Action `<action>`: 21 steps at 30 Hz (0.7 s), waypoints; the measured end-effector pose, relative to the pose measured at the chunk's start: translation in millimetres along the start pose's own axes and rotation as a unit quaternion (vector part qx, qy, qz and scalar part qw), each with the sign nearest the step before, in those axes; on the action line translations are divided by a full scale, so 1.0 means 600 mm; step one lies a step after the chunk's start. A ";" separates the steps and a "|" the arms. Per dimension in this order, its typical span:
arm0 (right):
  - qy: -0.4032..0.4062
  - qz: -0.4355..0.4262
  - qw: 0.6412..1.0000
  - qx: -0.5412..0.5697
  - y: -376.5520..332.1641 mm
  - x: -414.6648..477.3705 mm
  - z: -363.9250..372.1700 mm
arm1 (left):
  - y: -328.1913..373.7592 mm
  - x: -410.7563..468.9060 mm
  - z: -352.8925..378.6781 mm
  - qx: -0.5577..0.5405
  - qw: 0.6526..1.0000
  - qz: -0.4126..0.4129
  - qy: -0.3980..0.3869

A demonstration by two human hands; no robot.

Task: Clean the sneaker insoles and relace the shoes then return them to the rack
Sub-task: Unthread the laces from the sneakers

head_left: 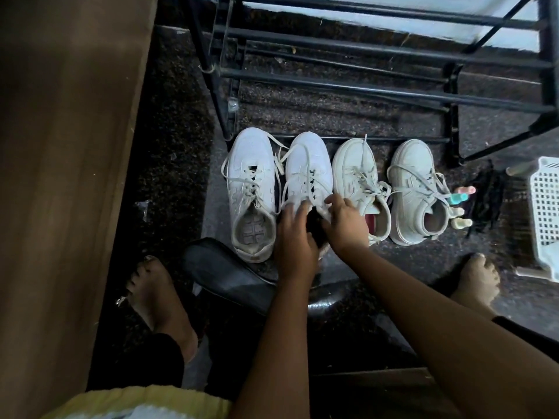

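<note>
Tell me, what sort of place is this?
Probably a home entryway: a black metal shoe rack stands on the dark speckled floor, with white sneakers lined up before it and a white plastic basket beside.

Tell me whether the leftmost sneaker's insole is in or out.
Out. The leftmost sneaker shows a bare grid-patterned footbed in its opening, with no insole over it.
</note>
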State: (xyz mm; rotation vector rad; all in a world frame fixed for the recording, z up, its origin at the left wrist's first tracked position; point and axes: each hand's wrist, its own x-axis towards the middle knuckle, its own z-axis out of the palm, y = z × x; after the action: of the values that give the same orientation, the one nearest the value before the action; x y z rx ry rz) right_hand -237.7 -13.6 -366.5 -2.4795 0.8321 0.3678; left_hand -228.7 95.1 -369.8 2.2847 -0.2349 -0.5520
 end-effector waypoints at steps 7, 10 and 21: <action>0.061 0.029 0.992 0.102 0.025 0.003 0.002 | -0.013 -0.008 -0.018 -0.003 0.985 -0.120 0.127; 0.096 0.093 0.979 0.155 0.021 0.001 0.011 | -0.015 -0.004 -0.018 -0.007 0.982 -0.132 0.133; -0.256 -0.176 0.920 -0.239 -0.050 -0.020 0.009 | -0.010 -0.026 0.006 -0.052 0.966 -0.205 0.147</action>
State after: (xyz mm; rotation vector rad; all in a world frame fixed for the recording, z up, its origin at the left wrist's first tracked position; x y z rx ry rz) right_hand -228.7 15.7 -355.1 -2.6865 0.0725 1.1337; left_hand -244.4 102.1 -371.4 2.2832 0.4119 -0.4084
